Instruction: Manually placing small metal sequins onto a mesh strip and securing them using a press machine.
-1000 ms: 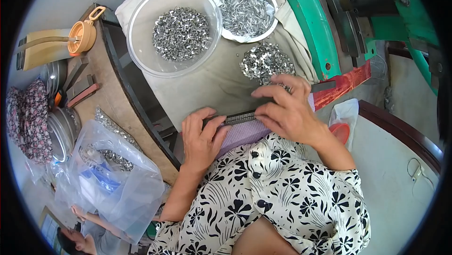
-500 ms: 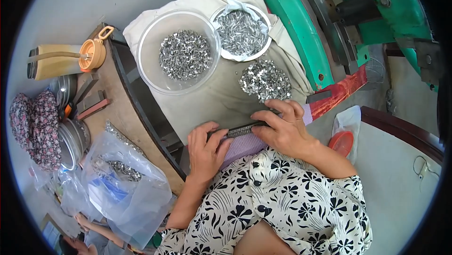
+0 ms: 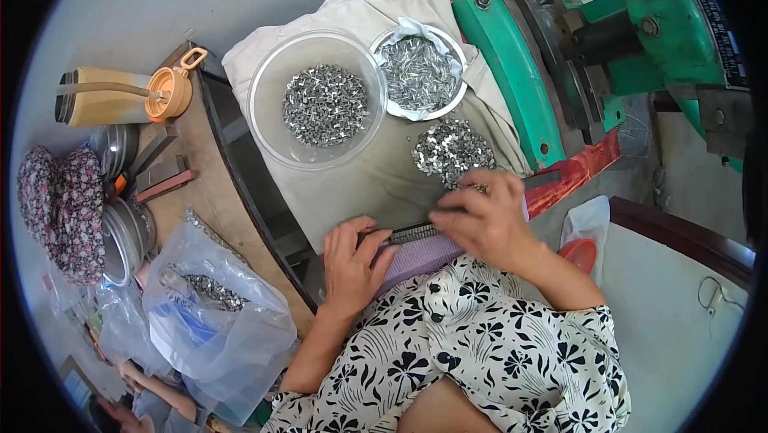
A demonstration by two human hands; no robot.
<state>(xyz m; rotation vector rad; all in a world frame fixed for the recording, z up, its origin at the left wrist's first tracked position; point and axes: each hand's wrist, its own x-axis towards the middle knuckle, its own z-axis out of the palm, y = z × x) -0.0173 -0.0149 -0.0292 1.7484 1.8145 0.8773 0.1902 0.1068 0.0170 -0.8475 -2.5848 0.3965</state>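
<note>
A narrow dark metal strip (image 3: 412,233) with a row of small silvery pieces along it lies across the near edge of the cloth. My left hand (image 3: 352,261) grips its left end between thumb and fingers. Over the strip's right part, my right hand (image 3: 490,217) has its fingers bent and drawn together, slightly blurred; what they hold, if anything, is hidden. Just beyond these fingers sits a loose pile of small shiny metal pieces (image 3: 450,149). A purple checked cloth (image 3: 416,255) lies under the strip, close to my body.
A clear round tub (image 3: 260,105) of small metal pieces stands beyond my left hand. Beside it, a white bowl (image 3: 460,101) holds slim silvery pins. A green machine (image 3: 512,81) stands at right. On the left are a wooden table (image 3: 192,169) and a plastic bag (image 3: 256,313).
My right hand has lifted slightly off the strip and its fingers have drawn together. The left hand keeps its grip. The whole view has shifted a little.
</note>
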